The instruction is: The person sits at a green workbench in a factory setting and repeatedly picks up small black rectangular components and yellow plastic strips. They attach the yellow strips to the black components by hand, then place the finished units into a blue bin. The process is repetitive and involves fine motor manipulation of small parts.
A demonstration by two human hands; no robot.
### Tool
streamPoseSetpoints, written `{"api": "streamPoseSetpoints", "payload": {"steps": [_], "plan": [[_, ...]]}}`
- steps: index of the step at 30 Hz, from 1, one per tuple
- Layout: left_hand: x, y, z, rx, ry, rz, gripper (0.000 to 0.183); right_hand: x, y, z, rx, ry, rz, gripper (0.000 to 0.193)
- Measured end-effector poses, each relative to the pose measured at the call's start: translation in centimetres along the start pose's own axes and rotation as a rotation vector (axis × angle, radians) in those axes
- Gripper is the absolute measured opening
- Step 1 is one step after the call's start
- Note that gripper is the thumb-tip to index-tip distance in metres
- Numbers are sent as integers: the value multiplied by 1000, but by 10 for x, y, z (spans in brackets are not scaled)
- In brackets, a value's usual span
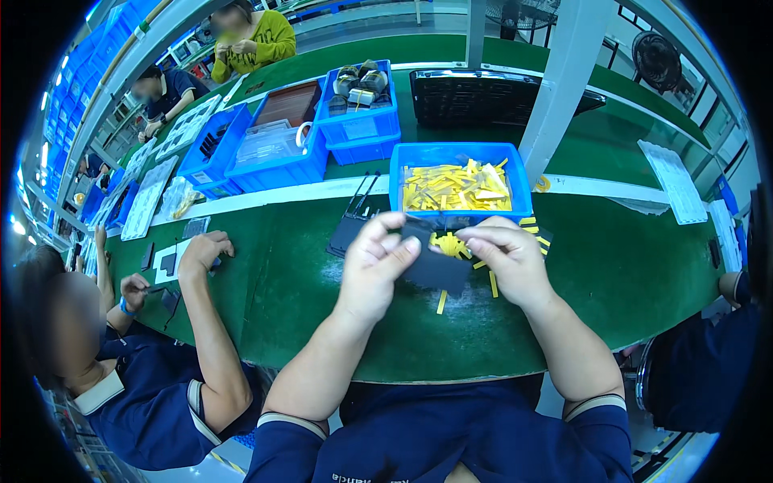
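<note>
My left hand (378, 262) grips a flat black rectangular panel (439, 272) by its left side, thumb in front, and holds it tilted above the green table. Just off the panel's upper right corner is my right hand (509, 256), its thumb and fingertips pinched together. Whatever is in that pinch is too small and blurred to name. Small yellow strips (493, 283) lie loose on the table beneath and around my hands. Beyond them, a blue bin (525, 181) holds a heap of yellow strips (459, 187). More black pieces (346, 233) with thin rods lie left of the bin.
Blue bins (360, 129) with parts stand at the back left. A large black case (475, 97) lies behind the strip bin, beside a white post (568, 88). A co-worker (161, 370) handles black parts at my left. White trays (672, 181) sit far right.
</note>
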State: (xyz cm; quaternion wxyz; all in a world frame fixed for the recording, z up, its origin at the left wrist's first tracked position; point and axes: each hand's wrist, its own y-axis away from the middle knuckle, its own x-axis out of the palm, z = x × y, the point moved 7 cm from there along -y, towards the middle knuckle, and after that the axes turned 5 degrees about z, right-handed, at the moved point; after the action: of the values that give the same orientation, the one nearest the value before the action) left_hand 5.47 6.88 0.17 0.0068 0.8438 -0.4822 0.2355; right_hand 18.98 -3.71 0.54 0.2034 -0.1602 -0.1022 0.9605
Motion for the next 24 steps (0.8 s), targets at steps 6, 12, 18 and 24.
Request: {"api": "streamPoseSetpoints", "payload": {"steps": [6,12,18,24], "plan": [[-23,-2,-14,89,-16,-108,28,33,-4,-7,106,307,100,8],[-18,-2,0,73,-67,-92,31,46,4,-31,117,482,67,24],[-11,-1,0,49,-254,-45,27,49,4,-19,106,610,96,30],[1,2,-2,45,-589,43,25,-10,4,14,-155,263,-286,10]]}}
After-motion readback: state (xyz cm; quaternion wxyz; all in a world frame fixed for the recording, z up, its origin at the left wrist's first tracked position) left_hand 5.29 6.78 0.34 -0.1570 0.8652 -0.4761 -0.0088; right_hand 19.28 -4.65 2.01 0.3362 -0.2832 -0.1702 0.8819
